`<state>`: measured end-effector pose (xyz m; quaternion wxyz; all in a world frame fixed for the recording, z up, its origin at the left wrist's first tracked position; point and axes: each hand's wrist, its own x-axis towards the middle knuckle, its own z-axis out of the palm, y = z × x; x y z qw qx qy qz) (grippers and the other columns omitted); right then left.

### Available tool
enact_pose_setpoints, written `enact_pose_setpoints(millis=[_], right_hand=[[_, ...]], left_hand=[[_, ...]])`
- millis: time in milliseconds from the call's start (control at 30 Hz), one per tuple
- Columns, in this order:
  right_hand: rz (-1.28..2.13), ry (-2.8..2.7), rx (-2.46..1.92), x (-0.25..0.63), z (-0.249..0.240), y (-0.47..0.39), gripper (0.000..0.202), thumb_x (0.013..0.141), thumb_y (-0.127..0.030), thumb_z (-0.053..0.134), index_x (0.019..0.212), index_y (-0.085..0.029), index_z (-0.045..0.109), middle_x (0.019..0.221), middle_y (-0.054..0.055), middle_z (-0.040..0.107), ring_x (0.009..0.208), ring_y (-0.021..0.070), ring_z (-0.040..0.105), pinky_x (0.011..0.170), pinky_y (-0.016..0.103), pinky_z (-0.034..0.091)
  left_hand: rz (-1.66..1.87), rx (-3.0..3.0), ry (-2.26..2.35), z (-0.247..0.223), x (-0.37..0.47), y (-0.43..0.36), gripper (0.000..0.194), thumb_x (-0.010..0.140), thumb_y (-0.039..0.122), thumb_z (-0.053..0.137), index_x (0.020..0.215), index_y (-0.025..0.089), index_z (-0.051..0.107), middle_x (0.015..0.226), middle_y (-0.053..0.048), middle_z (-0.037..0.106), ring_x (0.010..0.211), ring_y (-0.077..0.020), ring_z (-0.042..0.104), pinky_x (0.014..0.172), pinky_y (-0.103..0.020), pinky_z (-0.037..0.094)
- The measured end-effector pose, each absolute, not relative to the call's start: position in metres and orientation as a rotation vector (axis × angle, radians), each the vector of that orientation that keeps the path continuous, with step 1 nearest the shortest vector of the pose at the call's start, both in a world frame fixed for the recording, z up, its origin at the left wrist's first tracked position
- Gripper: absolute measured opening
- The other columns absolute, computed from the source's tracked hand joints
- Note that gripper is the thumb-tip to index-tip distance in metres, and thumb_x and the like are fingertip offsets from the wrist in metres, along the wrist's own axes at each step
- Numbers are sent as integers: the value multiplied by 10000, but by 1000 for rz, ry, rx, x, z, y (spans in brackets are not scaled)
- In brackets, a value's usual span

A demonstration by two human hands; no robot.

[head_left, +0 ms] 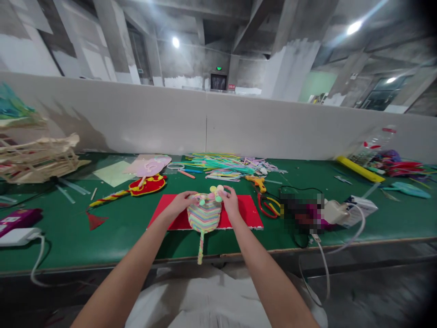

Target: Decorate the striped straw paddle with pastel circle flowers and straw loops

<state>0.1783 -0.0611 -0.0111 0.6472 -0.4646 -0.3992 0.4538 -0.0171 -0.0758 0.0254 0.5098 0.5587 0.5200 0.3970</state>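
A small hand fan [204, 216] with wavy pastel stripes lies on a red board [251, 212], its twisted handle pointing toward me over the table edge. Pastel pompoms [213, 189] cluster along its top rim. My left hand [182, 202] is closed on the fan's upper left edge, fingertips beside the pompoms. At the upper right, my right hand [231, 201] pinches at the pompoms; whether its fingers also grip the fan's rim is hard to make out.
Pipe cleaners [232, 165] are heaped at the back. A red fan [148, 186] with a yellow edge lies left. To the right are a yellow glue gun [257, 182], red-handled pliers [266, 207] and a white charger [336, 212] with cables. A wooden stick model [41, 157] stands far left.
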Motion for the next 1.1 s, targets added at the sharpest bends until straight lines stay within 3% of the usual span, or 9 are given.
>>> enact_pose_setpoints(millis=[233,367,500,700,933,1100], right_hand=[[1063,-1088,-1056,196,-8,-67,339,605,-334,670,901,-188,594,696,33,672,647,185,617,570,282,463],[1070,-1127,-1098,198,-14,-72,274,633,-350,642,848,-182,614,710,45,676,663,195,621,557,281,456],[1010,-1208,-1141,195,-17,-78,283,667,-358,612,885,-179,603,736,54,674,691,202,620,572,289,453],[941,-1253,-1213,196,-19,-85,296,679,-385,598,879,-166,602,790,67,665,752,205,605,621,293,451],[827,-1402,-1283,195,-25,-90,256,699,-413,557,784,-174,592,728,36,610,723,186,562,623,276,422],[699,-1508,-1349,195,-19,-93,241,711,-418,539,706,-180,580,688,21,572,683,175,522,626,281,398]], left_hand=[[920,1480,1186,16,-19,-79,408,565,409,706,890,164,672,930,-79,676,844,-228,606,706,-285,466],[1024,1704,1256,2,-19,-72,288,722,423,550,815,182,677,859,-57,676,820,-213,596,746,-302,452],[1136,1907,1447,-10,-20,-66,259,798,312,442,893,188,648,964,-81,637,937,-219,565,853,-333,420],[1042,1977,1487,-17,-22,-70,243,780,157,422,927,193,612,997,-74,624,945,-202,565,851,-332,436],[1054,1903,1542,-14,-23,-81,229,822,289,425,937,178,589,1001,-74,623,956,-204,563,857,-348,431],[1015,1958,1332,-7,-20,-90,193,790,342,489,833,183,590,1077,-69,586,998,-192,546,886,-336,420]])
